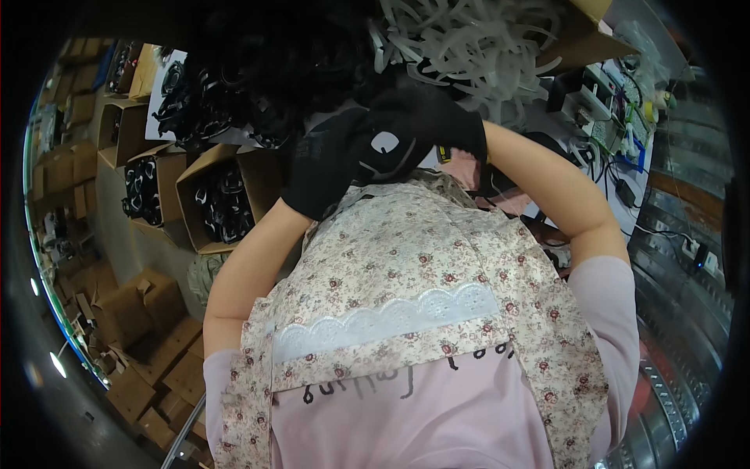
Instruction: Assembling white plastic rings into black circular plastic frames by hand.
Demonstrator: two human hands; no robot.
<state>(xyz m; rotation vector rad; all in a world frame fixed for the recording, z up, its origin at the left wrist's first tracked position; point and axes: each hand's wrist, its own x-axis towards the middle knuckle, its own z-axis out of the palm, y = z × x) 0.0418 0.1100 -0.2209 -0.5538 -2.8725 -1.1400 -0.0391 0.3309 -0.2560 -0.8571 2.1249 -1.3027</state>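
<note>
Gloved left hand (324,164) and right hand (437,117) meet, finger grip unclear. Black parts (199,109) crowd the table's (155,117) left edge; pale strips (476,51) lie beyond.

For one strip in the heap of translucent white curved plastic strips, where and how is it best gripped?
The translucent white curved plastic strips cross over one another, so a mid-strip grip would likely drag neighbours along. Better, probably, to pinch a slim end that pokes out at their near edge, coming from the person's side with the black-gloved right hand, the nearer one.
</note>
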